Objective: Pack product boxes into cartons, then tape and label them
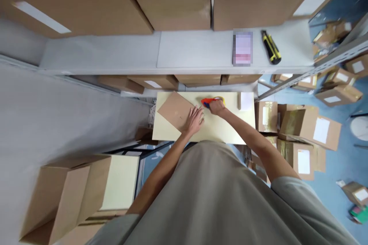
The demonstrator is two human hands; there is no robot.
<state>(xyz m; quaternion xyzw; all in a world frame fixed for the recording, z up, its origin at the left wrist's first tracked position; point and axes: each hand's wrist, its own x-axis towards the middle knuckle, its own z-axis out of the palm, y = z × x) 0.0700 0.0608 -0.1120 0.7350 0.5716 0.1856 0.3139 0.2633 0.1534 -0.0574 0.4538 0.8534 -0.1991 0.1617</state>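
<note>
Your right hand (217, 107) was closed around an orange and blue tool (206, 102) with a yellow curved part, its orange end pointing toward your left hand (196, 120); its exact kind was too small to tell. Your right arm came in diagonally from the lower right, the elbow only slightly bent. Your left hand lay palm down, fingers extended and slightly apart, at the right-hand side of a flat, smooth brown cardboard sheet (174, 111). The sheet lay at a slant on the left part of a pale yellow, smooth-topped table (222, 130), and the tool was over the same table, near the sheet. A small white block-shaped item (245, 101) stood near the table's right end.

Beyond the table, a grey shelf (115, 53) held a black and yellow utility knife (271, 47) and, to its left, a rectangular item (243, 48) in pale purple and pink, its face blurred into squares. Large cardboard boxes (172, 5) were lined up behind them; the white label (43, 17) on the left one could not be read. Right of the table, taped cardboard cartons (296, 159) bore white labels too small to read. At lower left was an open cardboard box (71, 195) with raised flaps.
</note>
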